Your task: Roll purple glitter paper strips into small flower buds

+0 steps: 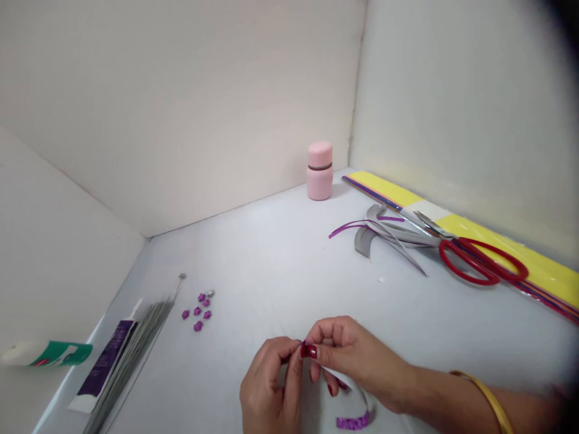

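Note:
My left hand (274,383) and my right hand (357,355) meet at the near middle of the table, thumbs and fingertips pinched together. Between them is the end of a paper strip, of which only a small dark purple bit shows at the fingertips. The rest of the strip (353,421) trails below my right hand and curls on the table, pale on one side and glittery purple on the other. Several small purple folded paper stars (198,311) lie to the left, with a silver star (210,293) beside them.
At left lie a bundle of thin wires (136,352), a purple-and-white glue tube (106,361) and a green-and-white tube (61,354). A pink flask (319,172) stands at the back. Red-handled scissors (482,262), loose paper strips (393,235) and a yellow paper pack (497,235) lie at right.

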`<action>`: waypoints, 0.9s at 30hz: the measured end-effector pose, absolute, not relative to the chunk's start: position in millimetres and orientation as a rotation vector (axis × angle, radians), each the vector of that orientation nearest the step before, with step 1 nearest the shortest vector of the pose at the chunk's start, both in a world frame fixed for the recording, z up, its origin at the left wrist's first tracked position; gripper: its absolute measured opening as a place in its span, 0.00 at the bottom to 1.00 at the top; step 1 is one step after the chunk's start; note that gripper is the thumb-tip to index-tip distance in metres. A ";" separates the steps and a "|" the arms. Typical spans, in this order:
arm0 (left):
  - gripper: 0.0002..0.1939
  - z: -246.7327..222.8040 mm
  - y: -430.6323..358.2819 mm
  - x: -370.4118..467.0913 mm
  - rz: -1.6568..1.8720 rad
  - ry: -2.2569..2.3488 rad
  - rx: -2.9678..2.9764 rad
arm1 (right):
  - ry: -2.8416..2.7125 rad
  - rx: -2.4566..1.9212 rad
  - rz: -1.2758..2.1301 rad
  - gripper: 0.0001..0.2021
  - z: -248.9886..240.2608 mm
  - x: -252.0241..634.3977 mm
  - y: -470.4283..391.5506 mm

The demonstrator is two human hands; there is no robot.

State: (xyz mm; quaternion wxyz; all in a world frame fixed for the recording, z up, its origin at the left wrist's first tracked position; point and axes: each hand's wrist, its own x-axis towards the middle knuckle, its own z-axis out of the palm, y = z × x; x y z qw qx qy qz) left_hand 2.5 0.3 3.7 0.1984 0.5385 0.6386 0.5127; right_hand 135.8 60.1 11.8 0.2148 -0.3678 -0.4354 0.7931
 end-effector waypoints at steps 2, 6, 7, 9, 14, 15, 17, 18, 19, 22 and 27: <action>0.10 3.6 0.2 1.9 1.485 1.787 1.670 | -1.136 -0.964 2.229 0.13 14.4 136.9 59.5; 0.13 0.6 0.4 2.0 1.525 1.764 1.742 | -1.110 -0.955 2.207 0.14 15.6 138.8 59.2; 0.14 -0.3 0.5 2.5 1.546 1.752 1.733 | -1.104 -0.949 2.197 0.14 15.2 138.8 59.5; 0.15 -1.3 0.9 3.5 1.587 1.725 1.685 | -1.085 -0.935 2.182 0.14 14.2 138.5 60.3; 0.07 0.2 2.8 2.3 1.495 1.651 1.290 | -1.104 -0.934 2.164 0.15 13.5 136.9 61.2; 0.06 0.7 3.1 1.4 1.454 1.630 1.239 | -1.119 -0.946 2.157 0.15 13.5 136.8 60.9; 0.05 1.8 3.6 -0.2 1.394 1.594 1.225 | -1.156 -0.983 2.132 0.16 13.1 136.9 60.2; 0.04 2.3 3.6 -0.7 1.382 1.582 1.241 | -1.177 -1.007 2.118 0.16 12.6 137.0 59.8; 0.04 2.8 3.5 -0.9 1.381 1.581 1.251 | -1.197 -1.028 2.112 0.16 12.0 137.1 59.4; 0.06 3.9 3.0 -0.2 1.356 1.563 1.160 | -1.222 -1.019 2.145 0.14 10.3 136.5 58.5; 0.09 5.6 3.3 2.0 1.298 1.579 0.973 | -1.193 -0.929 2.198 0.14 8.3 133.9 57.4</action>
